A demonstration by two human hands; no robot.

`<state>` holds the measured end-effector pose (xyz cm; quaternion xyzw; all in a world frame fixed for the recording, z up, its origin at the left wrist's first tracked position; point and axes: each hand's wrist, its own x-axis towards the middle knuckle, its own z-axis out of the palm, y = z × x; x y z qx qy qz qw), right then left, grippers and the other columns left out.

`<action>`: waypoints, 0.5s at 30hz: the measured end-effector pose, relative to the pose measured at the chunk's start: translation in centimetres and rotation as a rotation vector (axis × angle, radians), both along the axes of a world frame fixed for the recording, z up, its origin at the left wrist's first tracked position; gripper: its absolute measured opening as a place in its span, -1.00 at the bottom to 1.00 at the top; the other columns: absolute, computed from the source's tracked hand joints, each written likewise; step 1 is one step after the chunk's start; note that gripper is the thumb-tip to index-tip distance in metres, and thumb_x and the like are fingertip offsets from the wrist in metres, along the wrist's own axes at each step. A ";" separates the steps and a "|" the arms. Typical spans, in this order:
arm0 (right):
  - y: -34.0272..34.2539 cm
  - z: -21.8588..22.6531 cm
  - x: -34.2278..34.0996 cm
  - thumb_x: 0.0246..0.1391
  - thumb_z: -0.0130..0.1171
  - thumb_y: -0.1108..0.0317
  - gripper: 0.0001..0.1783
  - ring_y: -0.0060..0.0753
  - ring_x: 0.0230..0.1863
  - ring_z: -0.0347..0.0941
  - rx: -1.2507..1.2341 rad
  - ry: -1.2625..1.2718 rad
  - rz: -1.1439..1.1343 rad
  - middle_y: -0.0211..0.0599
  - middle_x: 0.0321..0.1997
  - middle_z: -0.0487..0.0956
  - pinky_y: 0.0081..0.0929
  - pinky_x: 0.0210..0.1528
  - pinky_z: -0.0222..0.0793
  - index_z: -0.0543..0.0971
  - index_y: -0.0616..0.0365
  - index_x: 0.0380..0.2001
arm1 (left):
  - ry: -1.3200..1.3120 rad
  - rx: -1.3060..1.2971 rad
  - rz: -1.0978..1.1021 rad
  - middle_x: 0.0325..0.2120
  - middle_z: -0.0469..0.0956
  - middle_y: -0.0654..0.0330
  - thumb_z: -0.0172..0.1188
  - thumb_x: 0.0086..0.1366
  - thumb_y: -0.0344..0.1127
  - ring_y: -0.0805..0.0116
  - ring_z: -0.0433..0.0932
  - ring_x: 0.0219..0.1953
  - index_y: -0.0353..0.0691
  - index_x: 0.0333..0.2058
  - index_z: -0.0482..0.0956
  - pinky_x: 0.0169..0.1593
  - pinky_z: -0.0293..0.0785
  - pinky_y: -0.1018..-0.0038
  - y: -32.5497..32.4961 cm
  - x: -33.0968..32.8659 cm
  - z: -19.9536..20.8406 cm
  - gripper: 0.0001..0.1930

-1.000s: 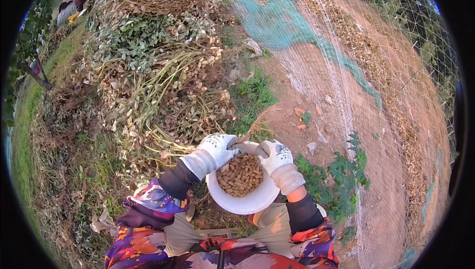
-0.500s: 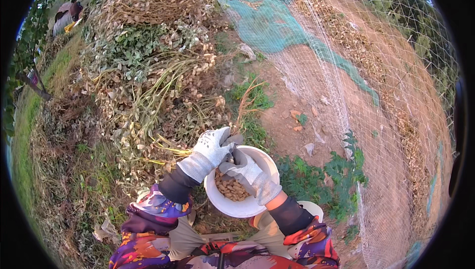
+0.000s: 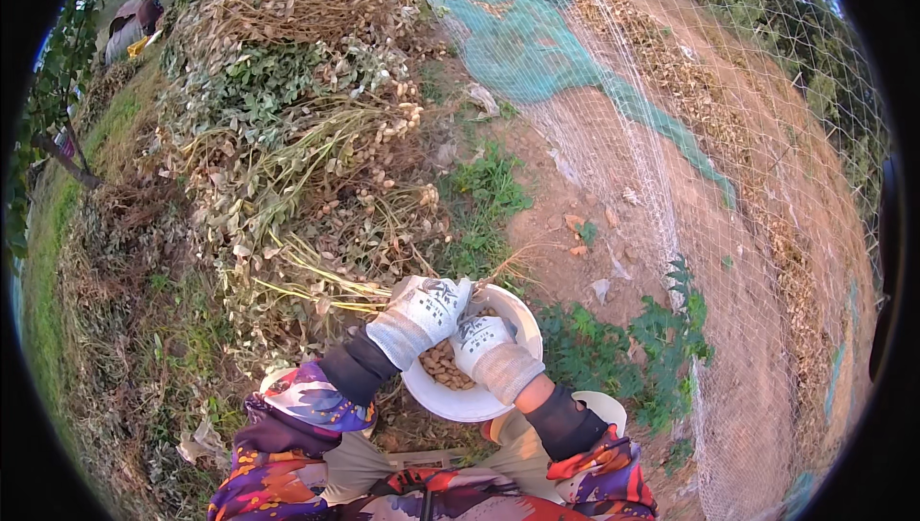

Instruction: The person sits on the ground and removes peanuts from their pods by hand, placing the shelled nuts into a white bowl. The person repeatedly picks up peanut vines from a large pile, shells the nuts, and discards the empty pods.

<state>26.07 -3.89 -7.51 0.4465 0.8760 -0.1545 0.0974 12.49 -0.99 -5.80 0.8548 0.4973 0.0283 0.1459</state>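
Observation:
A white bucket (image 3: pixel 450 404) stands in front of me, partly filled with unshelled peanuts (image 3: pixel 444 368). Over its far left rim, my left hand (image 3: pixel 422 315), in a white and grey work glove, is closed round a peanut plant (image 3: pixel 335 289). The plant's yellow-green stems trail off to the left, while its thin brown roots stick out to the right beyond the glove. My right hand (image 3: pixel 484 344), gloved alike, is above the bucket's opening with its fingers curled in, right beside the left hand. What those fingers grip is hidden by the gloves.
A big heap of pulled peanut plants (image 3: pixel 307 138) lies ahead and to the left. Green weeds (image 3: pixel 623 348) grow right of the bucket. White netting (image 3: pixel 671 205) and teal netting (image 3: pixel 537 51) run along the right. Another person (image 3: pixel 149 13) is far off at upper left.
Both hands have turned, their glove backs now facing up more. The plant's roots have tipped from upright to the right, and its stems have shifted. The left hand has moved slightly right and down.

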 end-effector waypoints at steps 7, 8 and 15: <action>0.7 -1.8 0.3 -0.04 0.10 0.06 -0.46 -0.13 0.00 0.40 -0.090 -0.294 0.030 -0.08 0.05 0.39 -0.07 -0.07 0.33 0.37 0.09 -0.01 | -0.655 0.060 0.228 -0.69 0.39 0.21 0.12 0.07 -0.34 0.31 0.39 -0.63 -0.27 -0.45 0.40 -0.55 0.27 0.44 1.4 -3.5 3.6 -0.86; 0.7 -1.3 0.3 -0.08 0.16 0.00 -0.36 -0.12 0.08 0.34 -0.046 -0.321 0.006 -0.06 0.14 0.33 -0.05 0.00 0.29 0.33 0.08 0.05 | -0.814 -0.039 0.240 -0.69 0.39 0.29 0.11 0.12 -0.32 0.43 0.36 -0.66 -0.28 -0.45 0.43 -0.57 0.25 0.50 1.5 -4.1 3.8 -0.86; 1.9 0.4 -0.5 -0.21 0.25 -0.05 -0.13 0.06 0.19 0.15 -0.113 0.499 -0.203 0.09 0.20 0.17 -0.17 0.14 0.17 0.22 0.15 0.14 | -1.071 -0.402 0.247 -0.70 0.31 0.46 0.15 0.20 -0.02 0.69 0.22 -0.66 -0.24 -0.41 0.51 -0.60 0.13 0.69 0.5 -3.9 6.0 -0.66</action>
